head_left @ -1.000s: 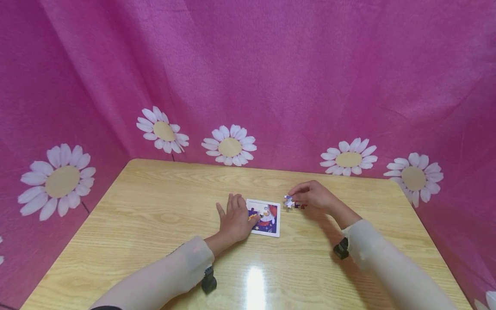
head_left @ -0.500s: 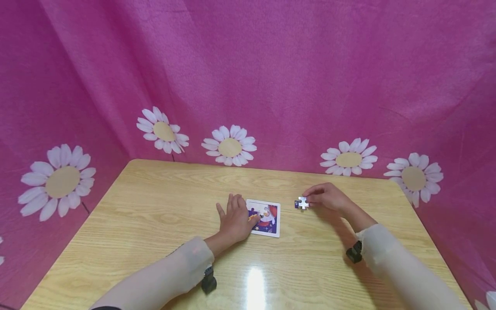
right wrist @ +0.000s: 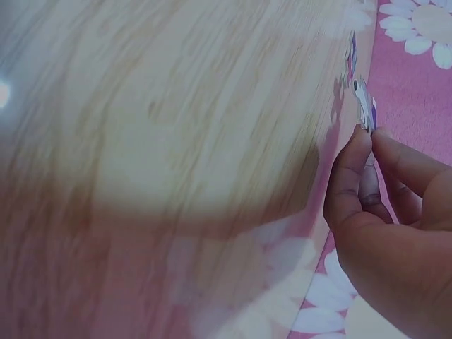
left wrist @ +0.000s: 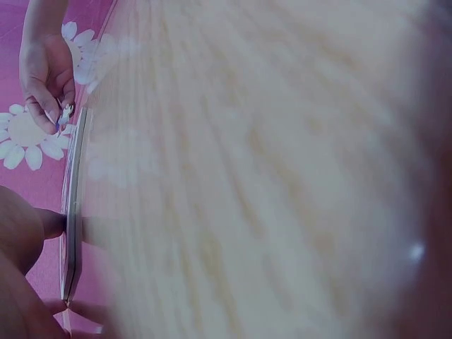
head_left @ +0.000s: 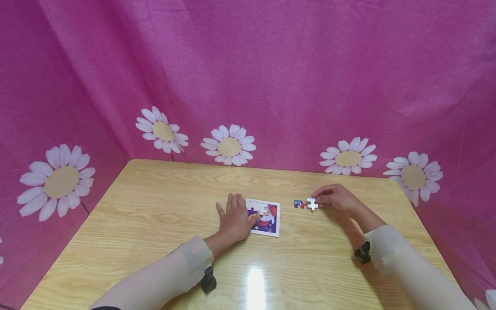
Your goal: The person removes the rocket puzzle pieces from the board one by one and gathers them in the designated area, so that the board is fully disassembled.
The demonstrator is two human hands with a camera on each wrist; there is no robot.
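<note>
A white-framed jigsaw puzzle (head_left: 267, 219) with a purple and red picture lies mid-table, part of its upper area bare white. My left hand (head_left: 234, 221) rests at its left side, fingers spread and the thumb pressing on the picture. Thumb and fingertips of my right hand (head_left: 336, 197) pinch a mostly white puzzle piece (head_left: 312, 204). In the right wrist view, this puzzle piece (right wrist: 365, 106) is seen nearly edge-on above the table. Just left of it, loose blue and red puzzle pieces (head_left: 299, 204) lie on the table; their number is hard to tell.
The wooden table (head_left: 155, 189) has a glossy top that reflects light near the front. A pink cloth (head_left: 271, 77) with white daisies hangs behind and at the sides. Black devices sit beneath both wrists, one by the right sleeve (head_left: 363, 253).
My right hand has moved right with the white puzzle piece, away from the puzzle, uncovering the loose blue and red pieces. The left hand and the puzzle have stayed put.
</note>
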